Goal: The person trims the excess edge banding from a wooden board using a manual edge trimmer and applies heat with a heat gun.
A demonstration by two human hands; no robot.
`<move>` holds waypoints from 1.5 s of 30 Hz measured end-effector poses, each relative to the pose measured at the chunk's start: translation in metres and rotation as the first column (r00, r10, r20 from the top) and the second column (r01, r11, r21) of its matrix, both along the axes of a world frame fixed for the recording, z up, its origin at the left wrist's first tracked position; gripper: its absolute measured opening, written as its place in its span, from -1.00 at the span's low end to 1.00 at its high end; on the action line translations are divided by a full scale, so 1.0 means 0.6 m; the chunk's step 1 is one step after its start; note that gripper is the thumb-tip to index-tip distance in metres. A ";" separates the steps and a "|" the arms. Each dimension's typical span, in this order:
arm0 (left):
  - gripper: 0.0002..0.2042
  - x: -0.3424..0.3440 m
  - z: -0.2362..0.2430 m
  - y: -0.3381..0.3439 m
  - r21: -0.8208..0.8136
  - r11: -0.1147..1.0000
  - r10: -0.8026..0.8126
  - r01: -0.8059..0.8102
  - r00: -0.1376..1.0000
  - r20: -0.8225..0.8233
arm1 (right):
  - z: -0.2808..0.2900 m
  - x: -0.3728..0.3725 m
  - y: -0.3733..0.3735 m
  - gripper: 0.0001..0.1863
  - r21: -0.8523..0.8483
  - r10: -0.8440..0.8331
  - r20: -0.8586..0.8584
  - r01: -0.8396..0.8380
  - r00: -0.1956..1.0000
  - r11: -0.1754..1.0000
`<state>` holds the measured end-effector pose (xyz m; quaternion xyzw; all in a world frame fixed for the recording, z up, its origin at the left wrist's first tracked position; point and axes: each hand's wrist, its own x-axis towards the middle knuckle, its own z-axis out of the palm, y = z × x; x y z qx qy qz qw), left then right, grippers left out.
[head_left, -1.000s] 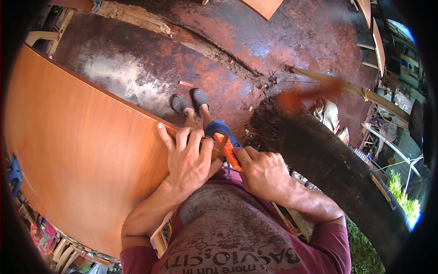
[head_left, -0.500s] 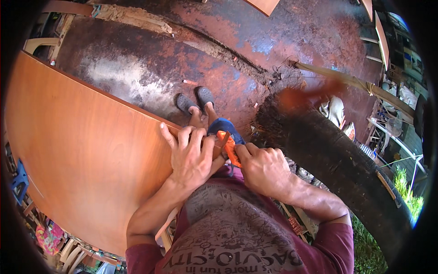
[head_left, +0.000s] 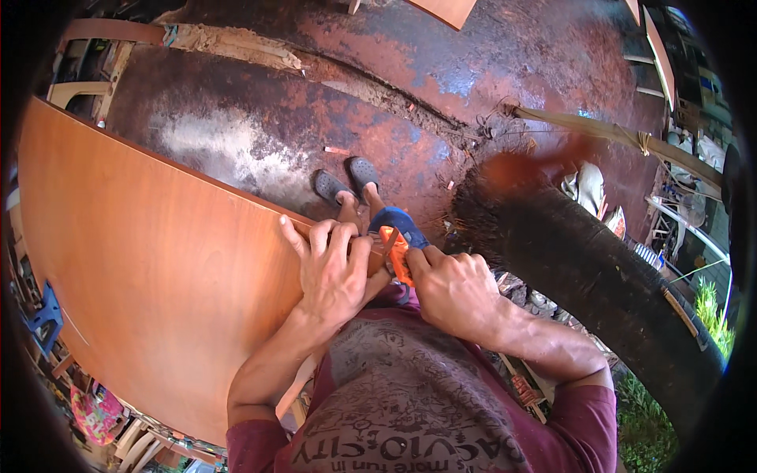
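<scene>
We press our left hand flat, fingers spread, on the near right corner of the orange-brown board. Just to its right, our right hand is clenched around an orange tool at the board's edge. Beyond them, our sandalled feet stand on rusty red ground.
</scene>
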<state>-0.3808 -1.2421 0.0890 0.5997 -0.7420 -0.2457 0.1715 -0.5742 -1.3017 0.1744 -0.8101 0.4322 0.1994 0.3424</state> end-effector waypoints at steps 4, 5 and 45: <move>-0.54 -0.002 -0.006 0.006 -0.041 0.999 0.013 -0.013 1.000 0.005 | -0.012 0.000 0.000 -0.80 -0.006 0.001 0.022 -0.001 1.000 1.000; -0.54 -0.002 -0.005 0.004 -0.045 0.999 0.013 -0.012 1.000 0.007 | -0.012 0.000 -0.001 -0.81 -0.006 -0.001 0.027 0.001 1.000 1.000; -0.56 -0.001 0.022 0.000 0.038 0.999 -0.033 0.031 0.997 0.066 | -0.051 -0.117 0.026 -0.68 0.077 -0.346 0.232 0.338 0.909 0.938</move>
